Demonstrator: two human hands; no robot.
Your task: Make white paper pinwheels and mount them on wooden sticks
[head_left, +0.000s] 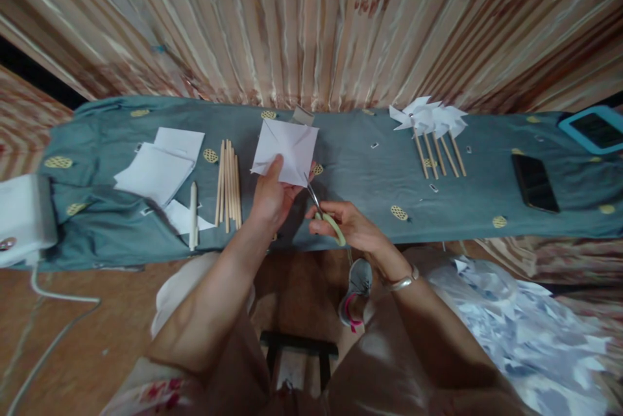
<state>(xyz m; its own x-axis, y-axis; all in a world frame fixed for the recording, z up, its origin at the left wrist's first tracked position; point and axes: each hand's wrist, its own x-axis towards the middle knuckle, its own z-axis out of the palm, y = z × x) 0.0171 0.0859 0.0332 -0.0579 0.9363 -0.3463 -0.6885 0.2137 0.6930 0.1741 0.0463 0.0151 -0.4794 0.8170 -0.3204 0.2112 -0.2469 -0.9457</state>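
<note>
Left hand (pixel 273 198) pinched a white paper square (pixel 291 146) above the middle of the blue-green cloth (pixel 357 185); right hand (pixel 351 224) gripped green-handled scissors (pixel 335 228) at the square's near right corner. Wooden sticks (pixel 228 182) lay left.

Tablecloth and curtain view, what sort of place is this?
Probably a room in a home, used for paper craft: a flowered curtain hangs behind a narrow table spread with patterned cloth, and paper pinwheels lie on it.

Left hand (pixel 272 198) partly hidden beneath paper square (pixel 291 146), white box (pixel 22 215) cut off left, blue-framed device (pixel 567 127) cut off right
</note>
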